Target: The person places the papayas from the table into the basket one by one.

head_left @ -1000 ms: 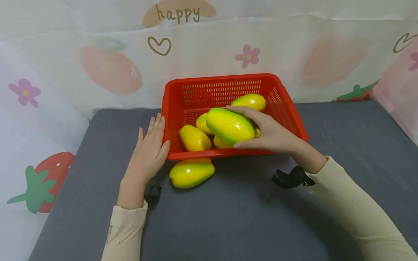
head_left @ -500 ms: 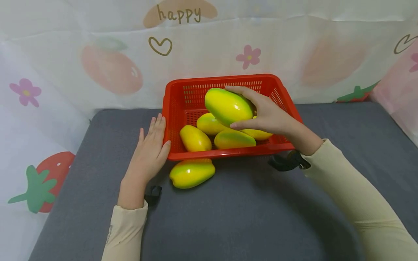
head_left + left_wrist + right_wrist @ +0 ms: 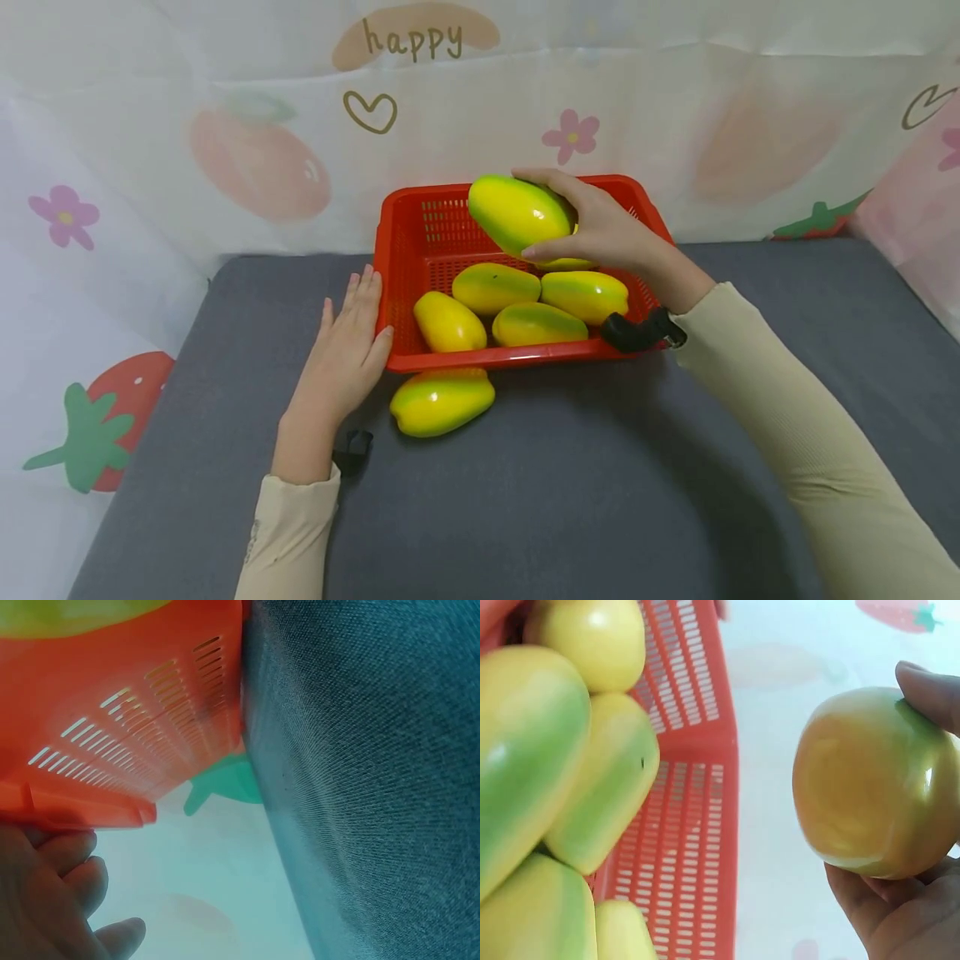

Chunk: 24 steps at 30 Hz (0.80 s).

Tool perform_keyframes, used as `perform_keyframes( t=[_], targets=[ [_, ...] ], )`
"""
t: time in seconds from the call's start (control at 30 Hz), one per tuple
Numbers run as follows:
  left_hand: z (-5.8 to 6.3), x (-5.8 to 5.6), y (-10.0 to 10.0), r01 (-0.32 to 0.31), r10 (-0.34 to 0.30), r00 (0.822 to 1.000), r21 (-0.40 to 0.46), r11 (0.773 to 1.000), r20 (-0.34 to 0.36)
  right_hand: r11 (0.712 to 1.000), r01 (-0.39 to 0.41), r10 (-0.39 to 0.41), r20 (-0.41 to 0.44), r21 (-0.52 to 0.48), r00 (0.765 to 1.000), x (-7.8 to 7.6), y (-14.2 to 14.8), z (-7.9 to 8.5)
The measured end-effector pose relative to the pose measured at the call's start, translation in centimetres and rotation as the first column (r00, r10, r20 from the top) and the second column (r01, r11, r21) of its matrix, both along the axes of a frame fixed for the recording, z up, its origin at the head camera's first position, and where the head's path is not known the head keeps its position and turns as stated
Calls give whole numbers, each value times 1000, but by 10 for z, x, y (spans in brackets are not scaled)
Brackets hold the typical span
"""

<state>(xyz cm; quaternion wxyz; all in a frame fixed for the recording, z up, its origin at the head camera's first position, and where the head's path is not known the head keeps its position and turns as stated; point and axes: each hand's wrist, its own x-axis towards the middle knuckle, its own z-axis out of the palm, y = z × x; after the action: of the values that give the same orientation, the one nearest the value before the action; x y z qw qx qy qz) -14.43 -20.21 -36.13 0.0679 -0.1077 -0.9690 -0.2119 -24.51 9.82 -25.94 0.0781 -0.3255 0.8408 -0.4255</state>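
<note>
My right hand [image 3: 611, 229] grips a shiny yellow-green mango [image 3: 516, 215] between thumb and fingers, over the back part of a red plastic basket [image 3: 517, 358]. In the right wrist view the held mango [image 3: 874, 787] appears apart from the other fruit. My left hand [image 3: 333, 362] lies against the basket's left side with fingers extended; in the left wrist view the fingers [image 3: 79, 862] are at the rim. Several mangoes lie in the basket, among them one at front left [image 3: 448, 322] and one at right [image 3: 585, 296]. Part of another [image 3: 566, 264] shows below the held mango.
One more mango [image 3: 442, 404] lies on the grey cloth-covered table [image 3: 510, 492], just in front of the basket. A printed white curtain [image 3: 465, 108] hangs close behind the basket. A black strap [image 3: 637, 332] on my right wrist overlaps the basket's front right corner.
My right hand has lifted the held mango up and back from low over the basket's front, uncovering the mangoes beneath. The left hand has stayed at the basket's side.
</note>
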Motion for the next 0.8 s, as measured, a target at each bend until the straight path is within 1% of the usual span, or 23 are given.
perform_keyframes(
  t=[0.23, 0.47, 0.6, 0.8],
  targets=[
    [-1, 0, -2, 6, -6, 1000, 3, 1000, -12, 999, -17, 17, -6, 40, 1000, -22, -10, -3],
    [0, 1, -2, 3, -3, 1000, 4, 1000, -11, 990, -50, 52, -12, 134, 999, -43, -17, -9],
    [-1, 1, -2, 4, -4, 1000, 3, 1000, -14, 984, -61, 62, 4, 165, 998, -52, -19, -13],
    [-1, 0, -1, -1, 1, 1000, 6, 1000, -18, 974, -65, 55, 52, 219, 997, -64, -21, -22]
  ],
)
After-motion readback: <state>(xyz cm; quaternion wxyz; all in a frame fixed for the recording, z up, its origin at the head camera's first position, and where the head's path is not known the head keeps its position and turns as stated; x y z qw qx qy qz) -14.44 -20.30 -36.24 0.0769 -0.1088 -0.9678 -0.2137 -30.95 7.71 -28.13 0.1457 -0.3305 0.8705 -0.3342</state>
